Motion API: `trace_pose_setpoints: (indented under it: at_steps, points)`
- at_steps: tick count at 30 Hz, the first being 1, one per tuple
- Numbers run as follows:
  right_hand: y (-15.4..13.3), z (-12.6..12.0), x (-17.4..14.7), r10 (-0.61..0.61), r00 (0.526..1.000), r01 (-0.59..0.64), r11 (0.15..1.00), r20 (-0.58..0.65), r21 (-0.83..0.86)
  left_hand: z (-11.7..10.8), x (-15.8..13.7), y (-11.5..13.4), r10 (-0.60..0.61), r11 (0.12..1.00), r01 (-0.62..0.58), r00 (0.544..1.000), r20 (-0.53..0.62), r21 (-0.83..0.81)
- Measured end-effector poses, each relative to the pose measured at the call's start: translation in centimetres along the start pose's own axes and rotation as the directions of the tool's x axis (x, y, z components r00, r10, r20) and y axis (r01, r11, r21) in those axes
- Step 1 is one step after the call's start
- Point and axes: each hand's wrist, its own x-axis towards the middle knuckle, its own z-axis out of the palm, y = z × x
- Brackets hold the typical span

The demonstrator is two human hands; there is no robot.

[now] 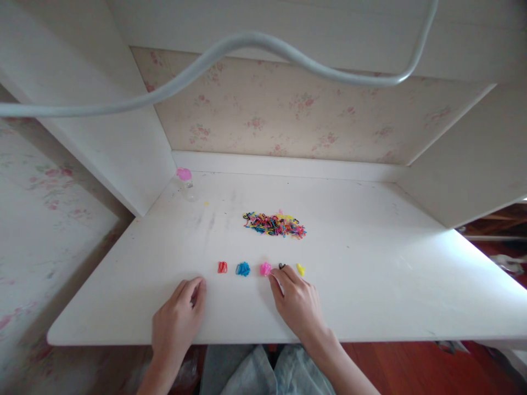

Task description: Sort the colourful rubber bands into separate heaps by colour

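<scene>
My right hand (298,300) has its thumb and fingers pinched together at the lower right edge of a small heap of pink rubber bands (265,269). Whatever lies between those fingertips is too small to make out. Partly behind the fingers is a bit of black rubber bands (282,266), and just beyond them a yellow group (301,269). Blue rubber bands (243,269) and red rubber bands (222,267) continue the row leftward. My left hand (179,311) rests on the table, fingers curled and thumb against them, nearest the red bands; its grip is hidden.
A mixed pile of colourful rubber bands (275,225) lies mid-table beyond the row. At the back left lies a clear container (188,192) beside a pink piece (184,174). A white cable (255,39) crosses overhead. Side panels (473,159) and a wall enclose the white table (370,285).
</scene>
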Motion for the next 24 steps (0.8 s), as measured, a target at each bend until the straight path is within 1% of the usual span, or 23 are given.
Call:
trace_pose_setpoints:
  at_steps: [3, 6, 11, 14, 16, 18, 20, 22, 24]
  points:
    - [0.7, -0.6, -0.4, 0.026, 1.000, -0.024, 0.997, -0.018, 0.079, 0.0, 0.0, 0.0, -0.015, 1.000, 0.015, 1.000, 0.018, -0.001]
    - [2.3, -1.4, -0.7, 0.107, 0.994, -0.100, 0.979, -0.031, 0.176, 0.0, 0.0, 0.0, -0.015, 1.000, 0.015, 1.000, 0.025, 0.005]
    - [6.8, -2.6, -0.7, 0.265, 0.963, -0.248, 0.944, -0.055, 0.220, 0.0, 0.0, 0.0, -0.004, 1.000, 0.004, 1.000, -0.005, 0.016]
    - [9.6, -2.5, -0.5, 0.352, 0.934, -0.329, 0.915, -0.062, 0.232, 0.1, 0.1, -0.1, -0.020, 1.000, 0.020, 1.000, -0.007, 0.002]
    - [10.9, -2.2, -0.5, 0.396, 0.917, -0.373, 0.895, -0.049, 0.246, 0.1, 0.4, 0.0, -0.025, 0.999, 0.025, 1.000, 0.004, -0.030]
    - [11.6, -1.9, -0.6, 0.406, 0.914, -0.385, 0.886, -0.029, 0.256, -0.1, 0.8, 0.4, -0.008, 0.997, 0.009, 1.000, 0.019, -0.077]
    - [11.8, -1.6, -0.7, 0.382, 0.924, -0.366, 0.895, -0.014, 0.254, -0.6, 1.4, 1.2, 0.028, 0.992, -0.024, 0.999, 0.034, -0.126]
    - [11.6, -1.5, -0.9, 0.350, 0.937, -0.339, 0.910, -0.004, 0.238, -1.2, 2.2, 2.8, 0.079, 0.984, -0.068, 0.995, 0.059, -0.164]
    - [11.4, -1.5, -1.0, 0.334, 0.943, -0.325, 0.917, 0.001, 0.233, -1.9, 3.0, 5.1, 0.144, 0.974, -0.121, 0.984, 0.109, -0.193]
